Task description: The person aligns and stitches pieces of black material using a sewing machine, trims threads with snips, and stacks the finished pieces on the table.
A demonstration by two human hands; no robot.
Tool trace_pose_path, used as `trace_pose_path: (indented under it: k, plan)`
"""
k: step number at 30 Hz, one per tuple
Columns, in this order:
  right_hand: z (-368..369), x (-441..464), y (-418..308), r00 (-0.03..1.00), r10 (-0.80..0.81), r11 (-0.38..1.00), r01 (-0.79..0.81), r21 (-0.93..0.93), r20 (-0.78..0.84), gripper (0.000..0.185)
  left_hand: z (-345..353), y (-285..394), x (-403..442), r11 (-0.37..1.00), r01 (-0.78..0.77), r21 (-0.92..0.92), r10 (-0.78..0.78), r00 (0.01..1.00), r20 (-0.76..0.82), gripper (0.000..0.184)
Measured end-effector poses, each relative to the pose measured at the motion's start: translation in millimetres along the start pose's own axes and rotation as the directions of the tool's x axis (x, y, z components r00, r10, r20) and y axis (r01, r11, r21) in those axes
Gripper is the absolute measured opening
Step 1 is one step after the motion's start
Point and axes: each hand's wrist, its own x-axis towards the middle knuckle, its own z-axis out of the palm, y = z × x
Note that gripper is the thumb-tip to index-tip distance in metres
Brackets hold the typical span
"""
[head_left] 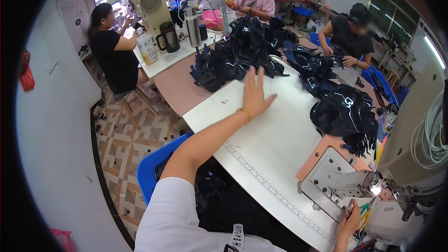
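My left hand (255,92) reaches forward over the white tabletop (261,154), open with its fingers spread. Its fingertips are close to a big heap of shiny black cut pieces (249,42), perhaps patent leather; whether they touch it I cannot tell. At the lower right my right hand (350,221) is closed, low beside the sewing machine (333,177). Slim green and yellow handles (364,217) show next to its fingers; what it grips is partly hidden. Another stack of glossy black pieces (345,114) lies behind the machine.
A blue bin (148,172) with dark pieces stands below the table's left edge. A ruler strip (275,191) runs along the front edge. Across the table a co-worker (350,37) handles pieces. Bottle (147,46), dark jug (169,36) and steel flask (192,25) stand at the back left.
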Motion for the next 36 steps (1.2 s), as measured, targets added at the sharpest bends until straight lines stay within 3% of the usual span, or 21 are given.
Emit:
trace_pose_path:
  k: [2, 3, 6, 8, 10, 12, 14, 16, 18, 21, 25, 28, 29, 32, 33, 36]
  plan:
    - [-1.1, -3.5, -10.3, 0.998, -0.053, 0.973, 0.055, -0.224, 0.014, 0.059, 24.3, -51.7, 37.8, 0.961, 0.273, 0.035, -0.268, 0.957, -0.109, 0.108]
    - [1.0, -4.5, -9.9, 0.998, -0.054, 0.968, 0.056, -0.243, 0.013, 0.065, 18.9, -55.7, 57.0, 0.888, 0.458, -0.032, -0.459, 0.882, -0.102, 0.112]
    - [7.8, -8.1, -10.7, 0.989, -0.139, 0.89, 0.106, -0.444, -0.041, 0.061, 21.6, -80.7, 99.6, 0.785, 0.62, -0.006, -0.619, 0.783, -0.067, 0.128]
    - [11.7, -9.0, -7.8, 0.99, -0.127, 0.892, 0.087, -0.444, -0.062, 0.058, 16.4, -67.3, 126.6, 0.633, 0.77, 0.085, -0.77, 0.637, -0.038, 0.134]
    - [7.8, -9.8, -8.5, 0.994, -0.098, 0.895, 0.064, -0.442, -0.055, 0.054, 21.6, -62.8, 144.1, 0.595, 0.765, 0.247, -0.768, 0.632, -0.105, 0.136]
    - [6.4, -7.2, -15.2, 0.997, -0.062, 0.905, 0.04, -0.423, -0.038, 0.049, 36.9, -78.4, 156.1, 0.516, 0.823, 0.237, -0.811, 0.558, -0.173, 0.138]
    - [6.2, -4.3, -17.7, 0.995, -0.082, 0.899, 0.052, -0.436, -0.05, 0.042, 39.1, -86.8, 161.4, 0.533, 0.823, 0.197, -0.802, 0.566, -0.192, 0.13]
    - [9.7, -6.6, -13.7, 0.99, -0.123, 0.884, 0.077, -0.462, -0.071, 0.039, 46.4, -110.0, 163.3, 0.658, 0.74, 0.143, -0.713, 0.672, -0.197, 0.115]
    - [9.6, -6.5, -13.1, 0.995, -0.082, 0.879, 0.042, -0.474, -0.064, 0.037, 49.5, -122.6, 161.5, 0.763, 0.646, -0.02, -0.63, 0.736, -0.245, 0.086]
    - [11.7, -8.7, -11.5, 0.995, -0.073, 0.882, 0.035, -0.47, -0.063, 0.034, 42.8, -143.2, 165.6, 0.737, 0.668, -0.106, -0.669, 0.743, 0.025, 0.055]
    - [12.6, -7.4, -11.8, 0.993, -0.084, 0.882, 0.034, -0.47, -0.084, 0.035, 35.5, -156.9, 176.0, 0.742, 0.66, -0.12, -0.632, 0.748, 0.203, 0.053]
    - [14.1, -8.6, -10.5, 0.992, -0.069, 0.881, 0.013, -0.472, -0.102, 0.036, 44.5, -166.7, 183.6, 0.717, 0.692, -0.084, -0.663, 0.714, 0.225, 0.05]
    - [13.8, -9.5, -7.5, 0.992, -0.079, 0.876, 0.023, -0.482, -0.096, 0.037, 27.2, -138.4, 180.8, 0.692, 0.721, -0.031, -0.703, 0.683, 0.196, 0.049]
    - [12.6, -8.8, -9.1, 0.993, -0.074, 0.892, 0.026, -0.45, -0.09, 0.037, 55.5, -163.0, 170.0, 0.677, 0.692, -0.249, -0.684, 0.717, 0.134, 0.045]
    - [12.5, -8.5, -9.9, 0.994, -0.069, 0.888, 0.024, -0.459, -0.083, 0.037, 65.9, -172.9, 166.8, 0.634, 0.623, -0.458, -0.644, 0.753, 0.132, 0.037]
    - [11.0, -9.9, -9.6, 0.996, -0.06, 0.879, 0.023, -0.477, -0.062, 0.038, 39.4, -139.6, 168.8, 0.418, 0.426, -0.802, -0.533, 0.83, 0.163, 0.028]
